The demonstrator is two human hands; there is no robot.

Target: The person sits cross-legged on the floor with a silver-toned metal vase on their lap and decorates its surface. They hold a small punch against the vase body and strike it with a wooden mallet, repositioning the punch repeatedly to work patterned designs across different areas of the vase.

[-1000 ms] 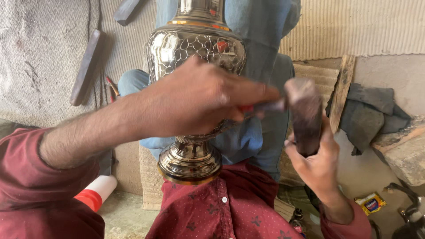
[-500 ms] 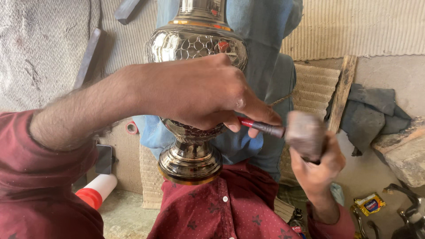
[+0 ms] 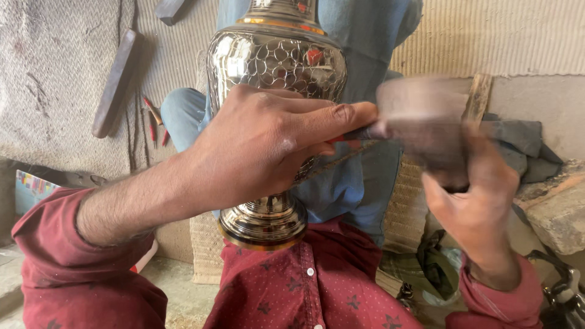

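The big silver vase (image 3: 277, 67) stands upright with its round foot on the person's lap, on the dark red shirt, and its patterned belly rises in the middle of the scene. The left hand (image 3: 268, 146) lies across the front of the belly, fingers curled tight round a thin chisel (image 3: 341, 155) with a red grip, its point angled down against the metal. To the right, the right hand (image 3: 472, 207) is clenched on the handle of a hammer (image 3: 417, 125), whose head is a blur just beside the chisel's far end; the hammer looks to be in mid-swing.

My worry is the thumb. It sits stretched along the chisel, very near the hammer head, so a blow a little off line would likely land on the thumb rather than the tool. A glancing hit could also make the point skid over the polished surface and leave a scratch or a dent in the hammered pattern. The vase is only propped on the lap, with no clamp that I can see, so a hard blow might rock it toward the second person in blue trousers (image 3: 365, 183) sitting just behind.

Far left, a flat bar (image 3: 116, 82) lies on the woven mat (image 3: 55, 73), well apart.
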